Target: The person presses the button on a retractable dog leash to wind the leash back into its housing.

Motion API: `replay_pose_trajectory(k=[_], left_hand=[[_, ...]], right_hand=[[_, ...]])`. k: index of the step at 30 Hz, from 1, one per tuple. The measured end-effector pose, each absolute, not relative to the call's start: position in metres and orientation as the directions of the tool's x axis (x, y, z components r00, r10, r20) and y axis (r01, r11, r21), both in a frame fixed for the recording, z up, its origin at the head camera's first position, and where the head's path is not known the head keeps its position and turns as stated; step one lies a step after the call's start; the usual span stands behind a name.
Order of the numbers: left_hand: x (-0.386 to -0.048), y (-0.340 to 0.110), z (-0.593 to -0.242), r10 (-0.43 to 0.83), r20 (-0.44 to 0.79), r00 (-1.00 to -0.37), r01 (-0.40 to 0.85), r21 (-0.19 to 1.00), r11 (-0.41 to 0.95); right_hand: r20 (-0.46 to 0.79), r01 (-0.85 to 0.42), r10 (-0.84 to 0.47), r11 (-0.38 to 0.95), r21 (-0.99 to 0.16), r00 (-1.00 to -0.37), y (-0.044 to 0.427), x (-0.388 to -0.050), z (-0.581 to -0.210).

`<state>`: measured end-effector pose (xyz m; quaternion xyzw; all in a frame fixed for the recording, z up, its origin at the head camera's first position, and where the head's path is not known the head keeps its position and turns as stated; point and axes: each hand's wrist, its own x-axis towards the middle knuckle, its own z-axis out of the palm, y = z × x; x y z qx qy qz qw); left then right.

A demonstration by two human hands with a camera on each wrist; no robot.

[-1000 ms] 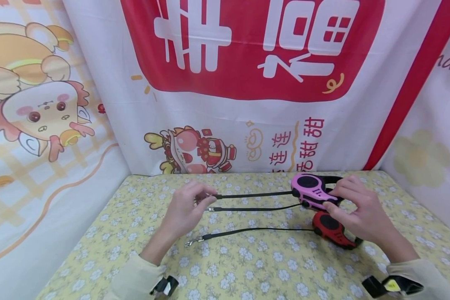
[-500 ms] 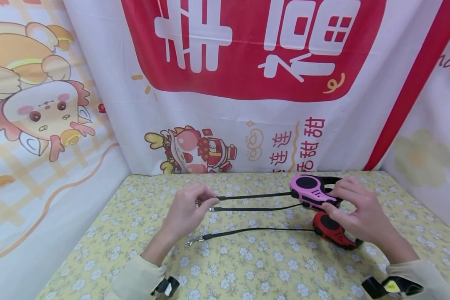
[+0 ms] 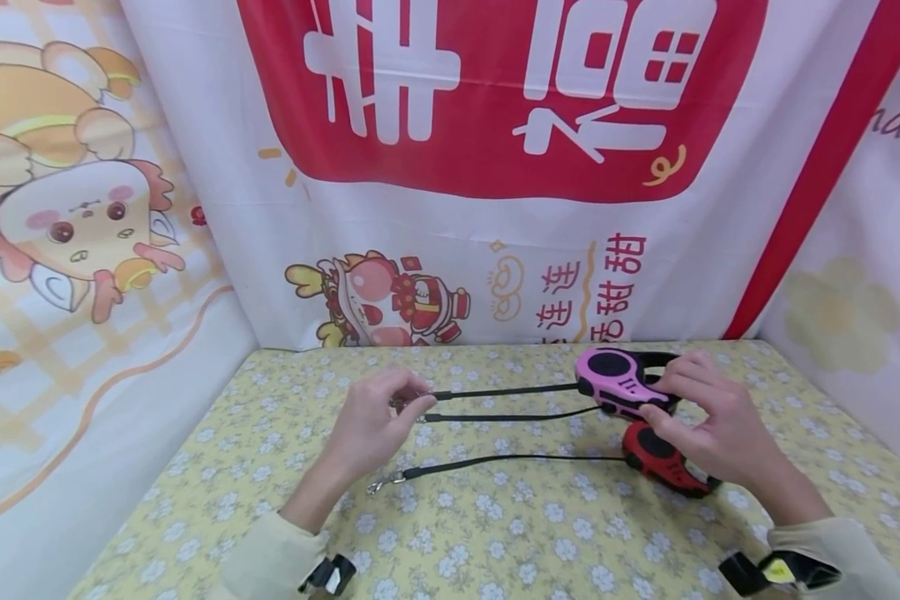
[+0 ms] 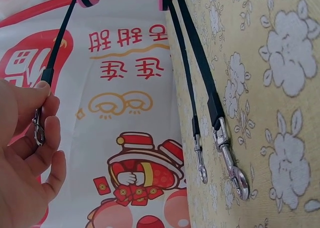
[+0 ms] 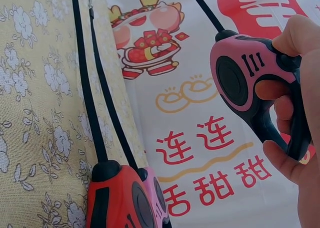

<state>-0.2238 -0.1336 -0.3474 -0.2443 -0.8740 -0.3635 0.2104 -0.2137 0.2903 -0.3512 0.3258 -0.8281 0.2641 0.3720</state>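
Observation:
My left hand (image 3: 375,417) pinches the black strap (image 3: 506,391) of a pink retractable dog leash (image 3: 607,367) close to its metal clip. In the left wrist view that clip (image 4: 39,130) hangs by the curled fingers. The right hand (image 3: 716,421) grips the same leash by its black handle, fingers through the loop and thumb on top, as the right wrist view shows. Between both hands the strap runs nearly straight, held up off the table. A red leash (image 3: 663,458) lies below the right hand. Another pink leash (image 5: 159,195) lies beside the red one, mostly hidden in the head view.
The straps of the lying leashes stretch left across the flowered tablecloth (image 3: 495,533), ending in metal clips (image 4: 235,173). A printed white and red cloth (image 3: 450,217) hangs behind the table. More printed cloth (image 3: 105,375) hangs on the left side.
Very little differs: the left hand and strap end have dipped slightly, and the head view has shifted a touch. Both hands keep their hold on the pink leash.

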Motion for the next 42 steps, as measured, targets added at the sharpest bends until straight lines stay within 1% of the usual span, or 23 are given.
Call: replay_pose_trajectory(k=[3,5,11,20,26,42], left_hand=[[-0.222,-0.135,-0.348,0.286,0.547,-0.786,0.590,0.528,0.611],[-0.220,-0.137,-0.349,0.286,0.537,-0.793,0.582,0.529,0.618],[-0.213,-0.144,-0.349,0.257,0.520,-0.815,0.543,0.529,0.652],[-0.213,-0.146,-0.352,0.259,0.557,-0.789,0.566,0.495,0.659],[-0.216,-0.144,-0.352,0.264,0.572,-0.777,0.584,0.497,0.641],[-0.223,-0.131,-0.353,0.306,0.570,-0.762,0.613,0.487,0.622]], right_hand=[[0.789,-0.737,-0.339,0.644,-0.203,-0.513,0.288,-0.214,-0.353],[0.793,-0.744,-0.340,0.637,-0.201,-0.505,0.286,-0.214,-0.355],[0.786,-0.753,-0.349,0.623,-0.212,-0.510,0.278,-0.218,-0.360],[0.789,-0.765,-0.363,0.613,-0.197,-0.495,0.272,-0.222,-0.359],[0.796,-0.769,-0.364,0.611,-0.187,-0.483,0.273,-0.221,-0.357],[0.796,-0.751,-0.348,0.632,-0.191,-0.495,0.282,-0.214,-0.353]])
